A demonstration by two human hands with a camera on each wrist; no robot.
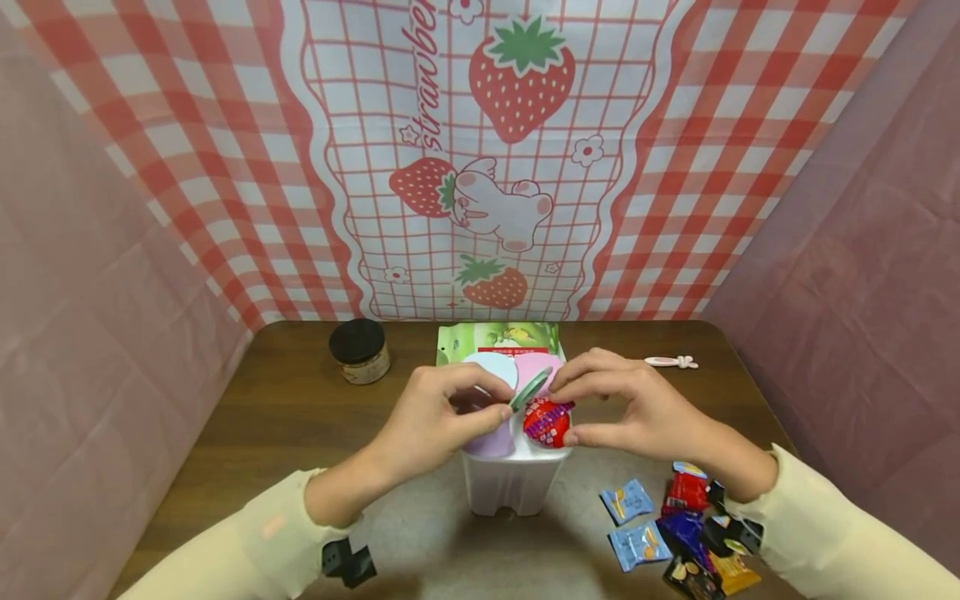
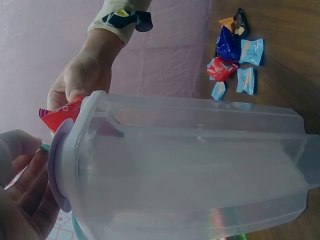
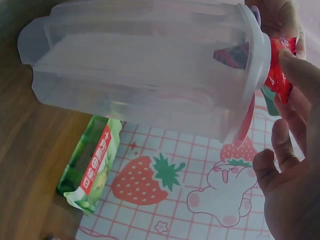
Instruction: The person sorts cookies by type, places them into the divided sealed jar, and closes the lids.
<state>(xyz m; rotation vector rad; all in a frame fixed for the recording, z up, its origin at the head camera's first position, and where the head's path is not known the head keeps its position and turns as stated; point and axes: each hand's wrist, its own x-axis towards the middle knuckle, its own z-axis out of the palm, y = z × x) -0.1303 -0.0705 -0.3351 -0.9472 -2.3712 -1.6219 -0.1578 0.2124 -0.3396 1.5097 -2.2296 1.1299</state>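
A tall translucent container (image 1: 512, 485) stands upright before me, topped by a light blue lid (image 1: 491, 362), a pink lid (image 1: 534, 368) and a purple lid (image 1: 491, 442). My left hand (image 1: 431, 417) pinches a small green lid (image 1: 531, 388), tilted up beside the opening. Over that front right opening, my right hand (image 1: 637, 404) grips a red wrapped snack packet (image 1: 547, 422) between thumb and fingers. Seen from the right wrist, the red packet (image 3: 281, 70) sits at the rim, and a dark shape (image 3: 232, 55) shows through the wall just inside.
Several small snack packets, including a light blue packet (image 1: 640, 545), a red one (image 1: 686, 492) and a dark blue one (image 1: 684, 533), lie at the right front. A black-lidded jar (image 1: 360, 352) stands left, a green bag (image 1: 498, 335) behind the container, a white rabbit-ended stick (image 1: 671, 362) right.
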